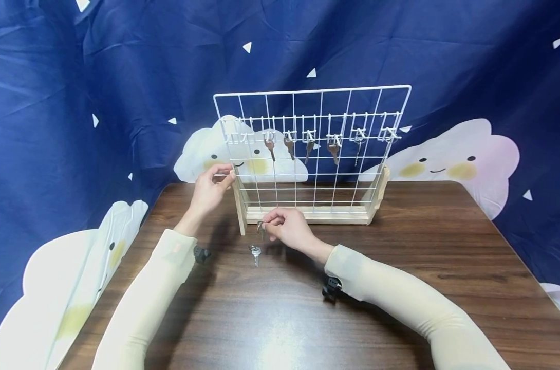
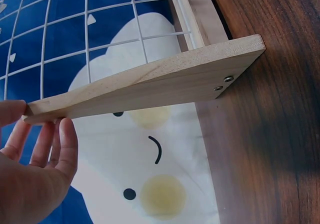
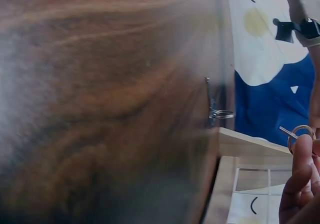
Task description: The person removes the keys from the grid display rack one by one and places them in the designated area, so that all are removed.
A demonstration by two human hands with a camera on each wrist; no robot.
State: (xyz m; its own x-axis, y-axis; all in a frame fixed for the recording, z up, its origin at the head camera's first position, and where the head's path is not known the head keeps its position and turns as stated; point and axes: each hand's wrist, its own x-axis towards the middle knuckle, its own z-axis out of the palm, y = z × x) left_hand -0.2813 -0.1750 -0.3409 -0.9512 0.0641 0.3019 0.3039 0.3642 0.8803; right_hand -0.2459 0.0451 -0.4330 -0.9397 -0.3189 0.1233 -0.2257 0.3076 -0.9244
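Note:
My left hand (image 1: 209, 190) grips the top of the rack's left wooden side board (image 1: 239, 208); in the left wrist view the thumb lies on one side of the board (image 2: 150, 81) and the fingers on the other. Low in front of the rack, my right hand (image 1: 290, 227) pinches a key (image 3: 288, 133) by its ring, just above the table. A second silver key (image 1: 256, 253) with a ring lies on the table below that hand. Several keys (image 1: 333, 146) hang by their rings from hooks on the white wire grid (image 1: 312, 92).
The rack's wooden base bar (image 1: 326, 218) stands on the brown wood table (image 1: 280, 298). Behind it hangs a blue curtain (image 1: 136, 61) printed with clouds and white triangles. Dark wrist cameras (image 1: 331, 288) sit under both sleeves.

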